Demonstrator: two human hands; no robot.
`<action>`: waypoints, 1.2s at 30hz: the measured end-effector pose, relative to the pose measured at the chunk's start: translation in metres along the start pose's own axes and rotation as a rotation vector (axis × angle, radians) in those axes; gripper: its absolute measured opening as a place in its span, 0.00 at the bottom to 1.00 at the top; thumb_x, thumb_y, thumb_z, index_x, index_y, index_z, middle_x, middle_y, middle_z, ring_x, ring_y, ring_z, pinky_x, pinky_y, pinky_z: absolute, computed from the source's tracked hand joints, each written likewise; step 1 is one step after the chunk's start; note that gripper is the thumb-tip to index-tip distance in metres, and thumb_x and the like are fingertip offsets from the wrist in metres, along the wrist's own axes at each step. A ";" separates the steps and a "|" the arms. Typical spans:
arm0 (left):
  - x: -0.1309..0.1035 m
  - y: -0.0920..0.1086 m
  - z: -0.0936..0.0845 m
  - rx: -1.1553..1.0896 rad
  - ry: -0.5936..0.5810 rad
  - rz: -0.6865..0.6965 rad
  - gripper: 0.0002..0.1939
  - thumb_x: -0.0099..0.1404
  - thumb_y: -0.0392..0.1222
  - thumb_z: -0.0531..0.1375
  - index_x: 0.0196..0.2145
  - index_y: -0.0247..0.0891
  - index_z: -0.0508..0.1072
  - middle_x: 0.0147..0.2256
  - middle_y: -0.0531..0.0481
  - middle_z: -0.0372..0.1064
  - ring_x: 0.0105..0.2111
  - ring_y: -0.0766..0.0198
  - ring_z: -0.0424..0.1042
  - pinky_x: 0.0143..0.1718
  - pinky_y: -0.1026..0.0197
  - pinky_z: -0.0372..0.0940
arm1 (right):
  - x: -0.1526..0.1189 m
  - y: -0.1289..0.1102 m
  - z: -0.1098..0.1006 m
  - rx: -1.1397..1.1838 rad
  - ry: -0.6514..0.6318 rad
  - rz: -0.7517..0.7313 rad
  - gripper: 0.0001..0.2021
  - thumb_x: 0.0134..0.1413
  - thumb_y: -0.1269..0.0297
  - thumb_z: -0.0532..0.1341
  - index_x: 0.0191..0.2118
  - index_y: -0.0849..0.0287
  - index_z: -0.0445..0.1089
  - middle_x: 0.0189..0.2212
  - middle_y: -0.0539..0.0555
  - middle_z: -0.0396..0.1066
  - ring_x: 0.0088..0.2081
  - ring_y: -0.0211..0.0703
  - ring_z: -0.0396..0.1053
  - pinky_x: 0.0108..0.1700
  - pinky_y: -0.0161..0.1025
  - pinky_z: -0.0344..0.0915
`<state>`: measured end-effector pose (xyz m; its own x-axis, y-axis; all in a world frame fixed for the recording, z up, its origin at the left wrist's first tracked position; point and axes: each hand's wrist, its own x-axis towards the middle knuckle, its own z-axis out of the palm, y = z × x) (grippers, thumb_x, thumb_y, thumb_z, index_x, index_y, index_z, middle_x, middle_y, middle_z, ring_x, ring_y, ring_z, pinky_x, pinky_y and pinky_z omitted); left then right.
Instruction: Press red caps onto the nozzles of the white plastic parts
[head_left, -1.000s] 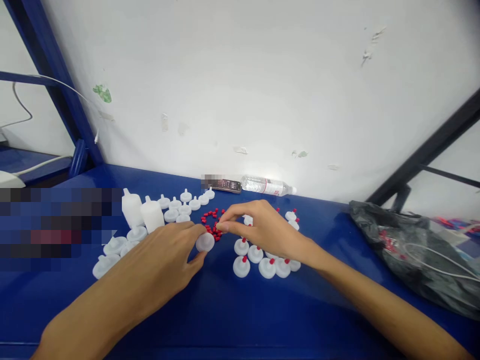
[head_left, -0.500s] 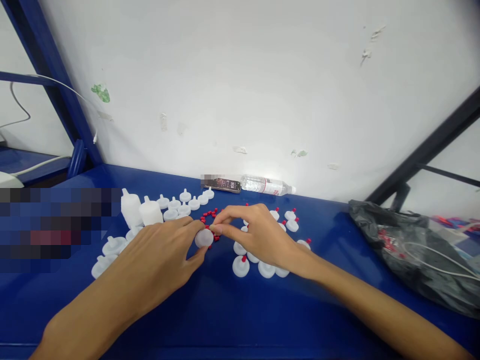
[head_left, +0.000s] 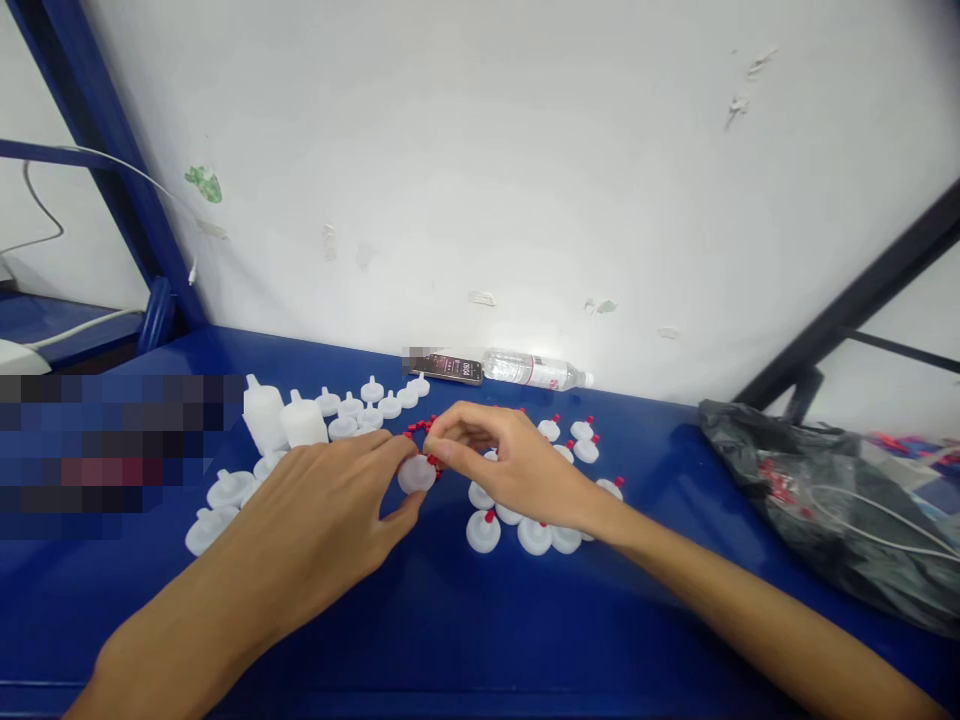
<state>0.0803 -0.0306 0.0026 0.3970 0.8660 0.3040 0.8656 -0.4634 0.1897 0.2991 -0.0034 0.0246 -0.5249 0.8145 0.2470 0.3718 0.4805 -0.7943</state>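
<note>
Between the thumb and fingers of my left hand [head_left: 341, 500] is a white nozzle cap [head_left: 416, 475], turned on its side. My right hand [head_left: 499, 455] pinches a small red tip cap [head_left: 431, 460] at the nozzle end; how far it sits on the nozzle is hidden by my fingers. Behind my hands lie several loose red tip caps [head_left: 420, 427]. Below and right of my right hand stand white nozzle caps with red tips [head_left: 483, 532]. To the left are white nozzle caps without red tips [head_left: 231, 488], partly behind my left arm.
Two white squeeze bottles [head_left: 303, 418] stand at the left of the blue table [head_left: 420, 630]. Along the wall lie a phone [head_left: 454, 369] and a clear water bottle [head_left: 529, 369]. A black plastic bag [head_left: 810, 510] rests at the right edge.
My hands and the nozzle cap have shifted slightly right. The red tip cap now shows between my right fingertips, against the nozzle cap.
</note>
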 end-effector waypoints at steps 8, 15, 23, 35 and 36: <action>0.000 0.001 0.001 0.016 0.191 0.110 0.13 0.73 0.47 0.54 0.36 0.43 0.77 0.22 0.55 0.70 0.19 0.61 0.66 0.25 0.58 0.51 | -0.001 -0.004 -0.001 0.065 0.007 0.060 0.08 0.71 0.56 0.67 0.45 0.55 0.77 0.42 0.52 0.82 0.44 0.43 0.79 0.44 0.39 0.72; 0.002 0.007 -0.004 0.039 0.297 0.133 0.17 0.76 0.47 0.51 0.43 0.45 0.79 0.26 0.55 0.70 0.20 0.64 0.66 0.24 0.60 0.52 | -0.003 -0.010 -0.002 0.396 -0.136 0.277 0.17 0.76 0.59 0.61 0.65 0.52 0.64 0.45 0.53 0.82 0.49 0.47 0.82 0.56 0.48 0.75; 0.000 0.009 -0.006 0.082 0.315 0.132 0.20 0.78 0.52 0.50 0.42 0.43 0.79 0.27 0.53 0.70 0.19 0.64 0.66 0.22 0.59 0.52 | -0.001 -0.001 0.004 0.581 -0.089 0.173 0.15 0.68 0.57 0.70 0.54 0.54 0.71 0.37 0.51 0.81 0.47 0.48 0.83 0.56 0.50 0.77; -0.002 -0.014 -0.017 0.107 0.217 -0.026 0.23 0.77 0.54 0.48 0.50 0.49 0.81 0.46 0.47 0.85 0.36 0.53 0.80 0.35 0.55 0.64 | 0.007 0.011 -0.012 0.273 0.024 0.166 0.08 0.77 0.59 0.61 0.43 0.57 0.72 0.42 0.53 0.79 0.41 0.41 0.82 0.47 0.41 0.78; -0.004 -0.021 -0.021 0.138 0.175 -0.073 0.24 0.76 0.54 0.48 0.49 0.49 0.82 0.45 0.47 0.85 0.37 0.51 0.81 0.36 0.54 0.64 | 0.008 0.014 -0.015 0.201 0.032 0.155 0.10 0.77 0.57 0.61 0.42 0.57 0.73 0.43 0.54 0.78 0.41 0.41 0.81 0.46 0.41 0.78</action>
<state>0.0542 -0.0285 0.0167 0.2833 0.8452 0.4533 0.9283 -0.3603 0.0916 0.3117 0.0149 0.0233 -0.4480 0.8847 0.1288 0.2847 0.2778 -0.9175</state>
